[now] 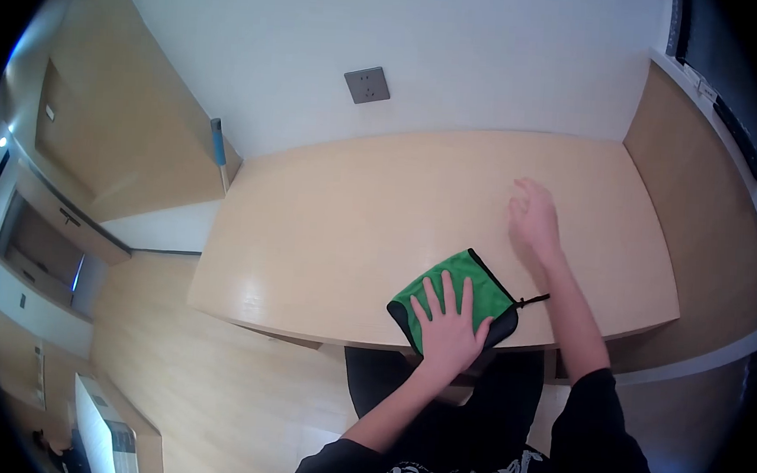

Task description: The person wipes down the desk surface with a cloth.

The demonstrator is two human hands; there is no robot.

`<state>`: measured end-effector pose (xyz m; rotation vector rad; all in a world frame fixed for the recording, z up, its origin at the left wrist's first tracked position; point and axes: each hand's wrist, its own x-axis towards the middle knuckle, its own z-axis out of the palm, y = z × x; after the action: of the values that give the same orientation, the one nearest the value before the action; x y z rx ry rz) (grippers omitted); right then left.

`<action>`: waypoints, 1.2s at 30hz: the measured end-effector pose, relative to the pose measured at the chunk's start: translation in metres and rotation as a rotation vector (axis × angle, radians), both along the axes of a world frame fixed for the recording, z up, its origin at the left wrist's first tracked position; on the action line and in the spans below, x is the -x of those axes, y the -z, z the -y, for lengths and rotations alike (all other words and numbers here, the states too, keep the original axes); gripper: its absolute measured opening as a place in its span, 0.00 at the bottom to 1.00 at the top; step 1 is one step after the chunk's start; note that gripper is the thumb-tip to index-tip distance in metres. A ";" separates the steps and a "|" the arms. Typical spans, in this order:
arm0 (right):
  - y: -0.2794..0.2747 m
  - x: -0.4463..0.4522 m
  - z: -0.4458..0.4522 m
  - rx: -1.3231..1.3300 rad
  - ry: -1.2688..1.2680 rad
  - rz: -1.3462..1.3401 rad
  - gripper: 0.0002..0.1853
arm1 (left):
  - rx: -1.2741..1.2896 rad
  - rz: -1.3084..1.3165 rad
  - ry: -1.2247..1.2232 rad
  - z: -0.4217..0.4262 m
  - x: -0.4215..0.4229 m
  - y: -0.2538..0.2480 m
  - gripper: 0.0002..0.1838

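Observation:
My left hand (451, 328) lies flat with its fingers spread on a green and black fabric piece that looks like a pouch (489, 293). The pouch has black edging and dark corners, and it rests at the front edge of the light wooden table (353, 226). From its right corner a short black cord (534, 300) sticks out towards my right forearm. Farther back, over the right side of the table, my right hand (534, 218) has its fingers loosely bent and apart. Nothing shows in it.
A grey wall socket (367, 85) is set in the white wall behind the table. At the back left corner stands a blue-and-wood handle (218, 144). A wooden side panel (691, 160) bounds the table on the right. My legs (508, 392) are under the front edge.

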<state>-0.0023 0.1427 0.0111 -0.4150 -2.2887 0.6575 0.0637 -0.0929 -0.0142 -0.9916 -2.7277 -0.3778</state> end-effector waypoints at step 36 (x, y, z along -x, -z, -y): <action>0.030 0.012 -0.055 -0.052 0.201 0.261 0.21 | 0.149 0.035 -0.159 -0.164 0.242 0.000 0.34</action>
<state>-0.0141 0.1977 -0.0186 -0.7316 -2.4588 0.4645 -0.1787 0.0709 -0.0140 -0.8008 -2.8767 -0.1686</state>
